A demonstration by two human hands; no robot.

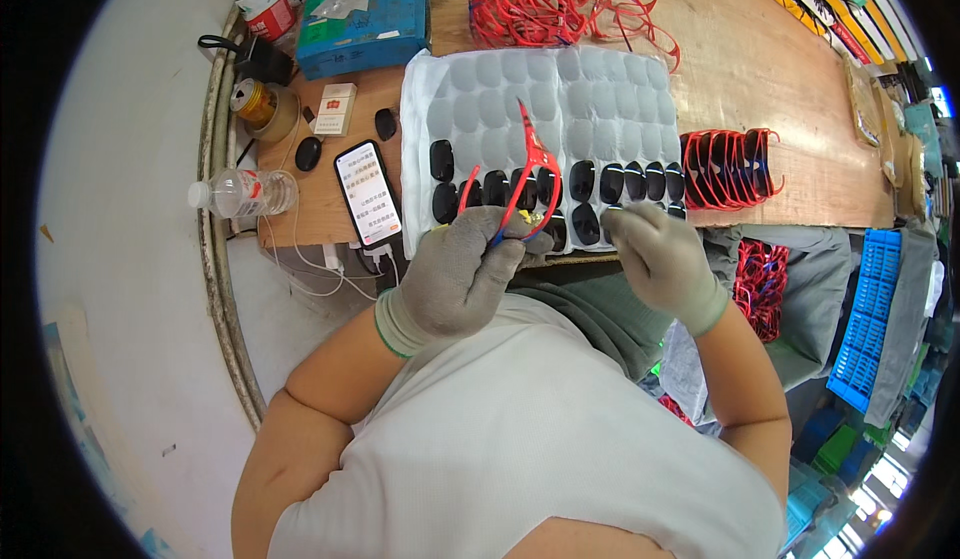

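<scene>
Both my hands wear grey work gloves. My left hand (455, 274) is closed round a red glasses frame (532, 144), with one temple arm pointing up and away and blue showing near the fingers. My right hand (665, 264) is held to the right of it, fingers pinched together over the tray's near edge; whatever may be between the fingertips is too small to make out. Under and beyond the hands lies a pale moulded tray (610, 99) with rounded hollows. Dark lenses (582, 181) sit in its nearer rows, partly covered by the hands and frame.
Red glasses with dark lenses (730, 167) stand in a row right of the tray. A tangle of red frames (530, 7) lies behind it. On the left are a lit phone (368, 194), a plastic bottle (250, 194), a cigarette pack (336, 111) and a blue box (365, 19).
</scene>
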